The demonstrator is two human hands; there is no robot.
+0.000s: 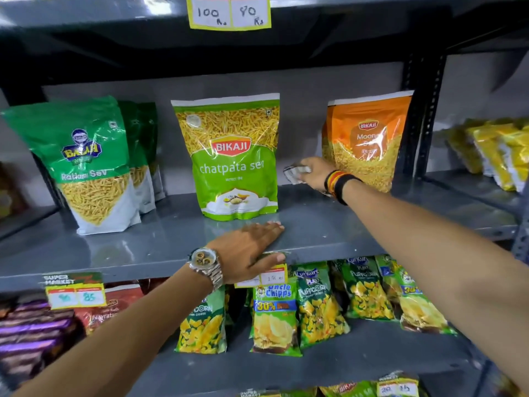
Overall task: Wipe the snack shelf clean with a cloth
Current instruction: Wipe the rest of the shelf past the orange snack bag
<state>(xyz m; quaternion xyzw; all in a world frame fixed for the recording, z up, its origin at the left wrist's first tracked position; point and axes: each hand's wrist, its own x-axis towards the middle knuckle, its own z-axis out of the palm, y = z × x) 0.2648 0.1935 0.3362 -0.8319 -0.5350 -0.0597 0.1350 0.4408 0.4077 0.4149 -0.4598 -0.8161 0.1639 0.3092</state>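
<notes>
The grey metal snack shelf [160,239] runs across the middle of the view. My right hand [316,171] reaches to the back of it, between a light green Bikaji chatpata sev bag [233,156] and an orange Bikaji bag [369,138]. That hand is closed on a crumpled white-grey cloth [296,173], held against the rear of the shelf. My left hand [252,247] lies flat on the shelf's front edge, fingers spread, thumb hooked over the lip, holding nothing.
Dark green Balaji Ratlami sev bags [91,164] stand at the left of the shelf. Below hang price tags [76,293] and rows of chip and puffcorn packets [317,308]. A perforated upright post [423,118] bounds the right side, with yellow packets [495,153] beyond.
</notes>
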